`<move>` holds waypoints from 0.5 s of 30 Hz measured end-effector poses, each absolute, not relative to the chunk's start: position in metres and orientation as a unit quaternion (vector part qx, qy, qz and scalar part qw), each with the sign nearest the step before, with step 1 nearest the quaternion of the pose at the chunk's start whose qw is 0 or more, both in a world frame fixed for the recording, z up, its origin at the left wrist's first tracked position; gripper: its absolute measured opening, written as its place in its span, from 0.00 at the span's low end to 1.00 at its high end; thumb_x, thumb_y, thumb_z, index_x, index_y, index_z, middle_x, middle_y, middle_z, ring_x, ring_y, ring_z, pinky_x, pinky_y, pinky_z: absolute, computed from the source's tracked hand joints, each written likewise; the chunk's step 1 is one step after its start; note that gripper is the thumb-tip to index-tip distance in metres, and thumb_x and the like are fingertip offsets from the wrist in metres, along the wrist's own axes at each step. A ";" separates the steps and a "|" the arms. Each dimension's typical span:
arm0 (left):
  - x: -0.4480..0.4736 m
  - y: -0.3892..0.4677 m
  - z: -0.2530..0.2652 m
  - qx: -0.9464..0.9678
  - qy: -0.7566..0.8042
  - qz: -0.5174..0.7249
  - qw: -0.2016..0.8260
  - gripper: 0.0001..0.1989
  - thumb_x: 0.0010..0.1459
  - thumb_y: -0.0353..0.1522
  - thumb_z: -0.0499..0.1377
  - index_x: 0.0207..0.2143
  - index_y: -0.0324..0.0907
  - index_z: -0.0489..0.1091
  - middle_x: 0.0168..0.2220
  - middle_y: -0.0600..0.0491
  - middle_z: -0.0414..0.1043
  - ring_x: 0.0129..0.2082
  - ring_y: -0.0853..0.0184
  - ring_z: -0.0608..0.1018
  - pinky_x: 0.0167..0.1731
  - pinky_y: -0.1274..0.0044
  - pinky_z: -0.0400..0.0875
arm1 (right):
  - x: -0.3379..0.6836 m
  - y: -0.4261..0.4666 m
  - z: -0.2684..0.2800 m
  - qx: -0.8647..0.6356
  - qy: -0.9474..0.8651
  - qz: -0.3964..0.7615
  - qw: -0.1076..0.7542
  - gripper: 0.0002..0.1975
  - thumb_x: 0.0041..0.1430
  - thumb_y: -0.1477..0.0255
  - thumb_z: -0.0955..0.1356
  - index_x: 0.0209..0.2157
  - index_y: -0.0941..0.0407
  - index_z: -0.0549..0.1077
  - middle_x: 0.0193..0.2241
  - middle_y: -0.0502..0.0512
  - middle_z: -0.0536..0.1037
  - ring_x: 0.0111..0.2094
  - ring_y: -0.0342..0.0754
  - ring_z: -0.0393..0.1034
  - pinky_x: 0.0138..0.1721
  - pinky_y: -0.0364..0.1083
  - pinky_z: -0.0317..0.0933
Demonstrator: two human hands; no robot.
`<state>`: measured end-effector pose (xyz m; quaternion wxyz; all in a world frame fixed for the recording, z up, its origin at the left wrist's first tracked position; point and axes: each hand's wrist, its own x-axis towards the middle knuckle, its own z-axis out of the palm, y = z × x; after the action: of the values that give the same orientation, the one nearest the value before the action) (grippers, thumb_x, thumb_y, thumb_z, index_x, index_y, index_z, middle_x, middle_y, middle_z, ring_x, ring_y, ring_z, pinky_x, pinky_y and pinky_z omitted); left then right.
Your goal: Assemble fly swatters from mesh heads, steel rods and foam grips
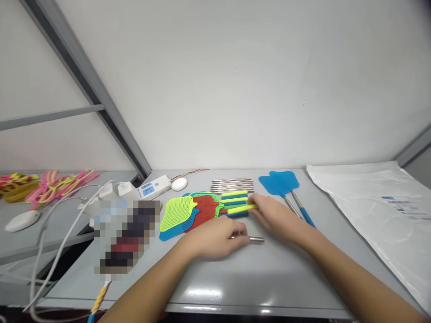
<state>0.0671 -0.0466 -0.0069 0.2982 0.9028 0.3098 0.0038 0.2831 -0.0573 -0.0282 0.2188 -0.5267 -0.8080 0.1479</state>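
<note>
My left hand (217,235) is closed around a short metal rod (257,240), whose bare end sticks out to the right. In my right hand (271,215), the fingers grip the end of a yellow-green handle (237,209) above the pile. Several more handles in blue and yellow-green lie behind it. Left of them are loose fly swatter heads: a yellow-green one (178,211), a red one (204,208), and blue and green ones partly covered. A row of metal rods (232,185) lies behind the handles.
Two blue fly swatters (284,181) lie to the right, beside a white plastic bag (373,202). At the left are a power strip (155,187), a round white device (179,184), a blurred-out object (128,237) and white cables (63,242). A wall stands behind the table.
</note>
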 end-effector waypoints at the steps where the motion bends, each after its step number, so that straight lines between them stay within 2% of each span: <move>1: 0.068 -0.046 -0.006 0.903 0.323 0.017 0.281 0.17 0.64 0.42 0.47 0.34 0.46 0.72 0.27 0.56 0.73 0.24 0.70 0.71 0.22 0.78 0.56 | 0.289 -0.057 -0.023 -0.531 -0.795 0.175 0.236 0.06 0.65 0.69 0.59 0.43 0.53 0.63 0.36 0.54 0.72 0.32 0.48 0.64 0.31 0.45 0.53; 4: 0.070 -0.045 -0.003 0.904 0.375 0.070 0.193 0.19 0.65 0.42 0.43 0.34 0.47 0.70 0.30 0.56 0.74 0.27 0.68 0.73 0.23 0.78 0.56 | 0.304 -0.057 -0.008 -0.528 -0.764 0.221 0.296 0.06 0.63 0.70 0.59 0.42 0.52 0.62 0.37 0.52 0.70 0.33 0.47 0.62 0.33 0.46 0.55; 8: 0.071 -0.043 0.003 0.901 0.411 0.110 0.082 0.18 0.66 0.42 0.42 0.35 0.46 0.68 0.32 0.56 0.75 0.29 0.65 0.74 0.24 0.77 0.54 | 0.316 -0.052 -0.001 -0.547 -0.677 0.296 0.393 0.03 0.59 0.73 0.60 0.33 0.52 0.64 0.30 0.47 0.64 0.29 0.45 0.57 0.31 0.45 0.54; 12: 0.071 -0.041 0.003 0.896 0.422 0.130 0.047 0.19 0.67 0.42 0.41 0.33 0.44 0.67 0.32 0.55 0.75 0.28 0.66 0.74 0.23 0.76 0.55 | 0.314 -0.041 -0.011 -0.473 -0.509 0.457 0.556 0.04 0.55 0.74 0.60 0.28 0.53 0.63 0.26 0.46 0.60 0.24 0.41 0.52 0.34 0.47 0.60; 15: 0.072 -0.042 0.001 0.893 0.424 0.145 0.041 0.19 0.67 0.42 0.41 0.35 0.44 0.67 0.32 0.55 0.75 0.28 0.67 0.74 0.24 0.76 0.56 | 0.308 -0.035 -0.021 -0.414 -0.422 0.529 0.609 0.03 0.54 0.74 0.61 0.27 0.54 0.64 0.24 0.45 0.60 0.21 0.40 0.50 0.32 0.48 0.62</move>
<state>0.0718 -0.0421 0.0006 0.0413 0.8932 0.4236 0.1452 0.3079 -0.0350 -0.0206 0.6087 -0.4144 -0.4223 0.5286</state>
